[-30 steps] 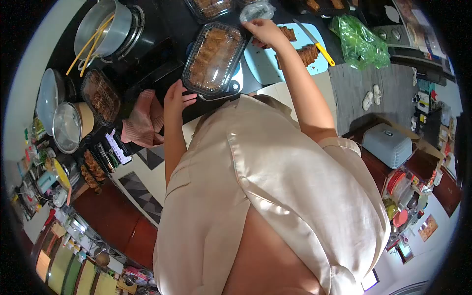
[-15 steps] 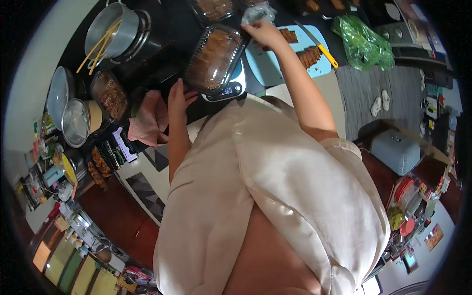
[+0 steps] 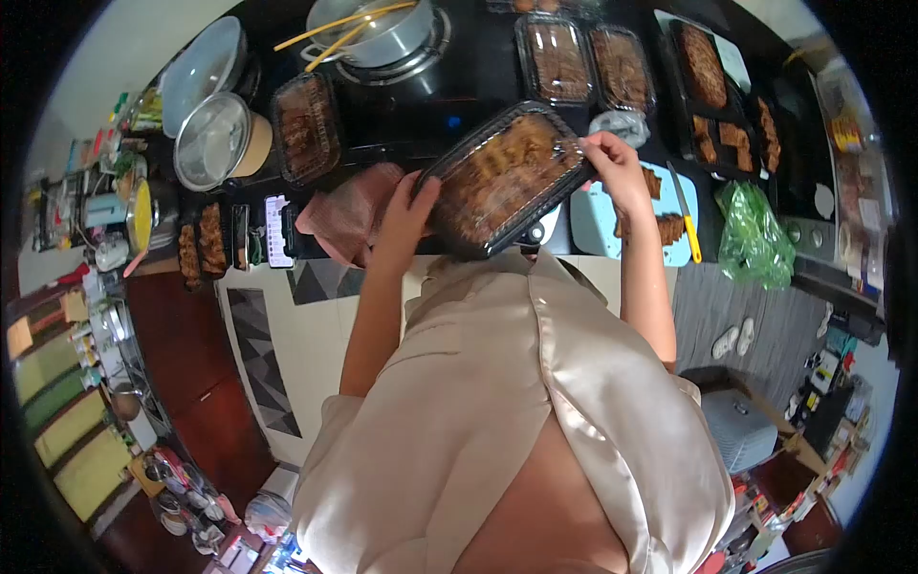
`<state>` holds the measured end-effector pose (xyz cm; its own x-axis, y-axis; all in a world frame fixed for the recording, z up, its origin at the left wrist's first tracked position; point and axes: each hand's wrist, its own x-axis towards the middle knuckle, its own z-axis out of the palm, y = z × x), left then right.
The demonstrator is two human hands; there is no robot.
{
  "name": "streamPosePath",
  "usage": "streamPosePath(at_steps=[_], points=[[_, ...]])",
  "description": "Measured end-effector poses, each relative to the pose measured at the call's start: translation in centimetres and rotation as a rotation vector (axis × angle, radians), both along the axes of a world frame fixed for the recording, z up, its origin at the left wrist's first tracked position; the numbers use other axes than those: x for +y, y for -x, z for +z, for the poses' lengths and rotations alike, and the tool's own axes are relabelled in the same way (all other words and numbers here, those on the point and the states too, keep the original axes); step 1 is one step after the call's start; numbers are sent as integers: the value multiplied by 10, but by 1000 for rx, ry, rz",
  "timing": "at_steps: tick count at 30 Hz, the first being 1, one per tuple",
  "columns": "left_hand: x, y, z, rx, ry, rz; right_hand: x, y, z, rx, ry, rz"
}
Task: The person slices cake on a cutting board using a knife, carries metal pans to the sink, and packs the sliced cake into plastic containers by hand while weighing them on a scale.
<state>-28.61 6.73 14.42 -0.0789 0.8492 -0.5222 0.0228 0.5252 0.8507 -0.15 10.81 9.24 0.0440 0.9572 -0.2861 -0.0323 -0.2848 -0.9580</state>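
A black tray with a clear lid (image 3: 507, 177), filled with brown sliced food, is tilted between my two hands. My left hand (image 3: 409, 215) grips its left end, and my right hand (image 3: 615, 167) pinches its right corner. Partly hidden under the tray is a kitchen scale (image 3: 545, 228). To the right, a light blue cutting board (image 3: 595, 225) holds pieces of brown food and a yellow-handled knife (image 3: 687, 215). Crumpled clear plastic (image 3: 620, 126) lies just beyond my right hand.
Lidded food trays (image 3: 557, 62) stand at the back. A pot (image 3: 382, 33) with chopsticks sits on the stove. At left are another tray (image 3: 306, 129), a pink cloth (image 3: 352, 212) and a phone (image 3: 279, 231); at right, a green plastic bag (image 3: 754, 234).
The lidded tray has been lifted off the scale and tilted. Both hands have taken hold of it. The view has turned, showing more of the counter's back and right.
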Motion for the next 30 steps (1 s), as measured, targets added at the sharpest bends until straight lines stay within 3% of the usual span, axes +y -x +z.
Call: streamPosePath(at_steps=[3,6,7,8,9,12,15,19,23,25,27,29,30], points=[[-5,52,-7,-169,-220,-102,29,50,24,21,-21,163],[-19,101,7,-382,-249,60,47,105,51,278,28,298],[-24,119,6,-435,-196,230,52,119,52,351,19,342],[-25,133,5,-488,-140,397,58,126,49,337,3,434],[-25,141,6,-489,-146,401,60,132,42,312,-23,452],[-15,155,6,-233,-219,687,63,130,28,259,10,489],[12,150,-3,-236,-319,799,60,111,9,205,87,427],[52,132,1,-90,-278,793,47,77,-3,194,143,292],[72,150,-25,378,-247,705,32,50,-10,198,173,173],[75,157,-31,315,-302,669,25,38,-18,173,171,120],[82,181,-52,665,-274,562,28,24,-36,46,94,15],[80,170,-40,702,-321,554,48,7,-71,-366,-235,-104],[78,162,-34,614,-345,628,57,5,-61,-603,-305,-175]])
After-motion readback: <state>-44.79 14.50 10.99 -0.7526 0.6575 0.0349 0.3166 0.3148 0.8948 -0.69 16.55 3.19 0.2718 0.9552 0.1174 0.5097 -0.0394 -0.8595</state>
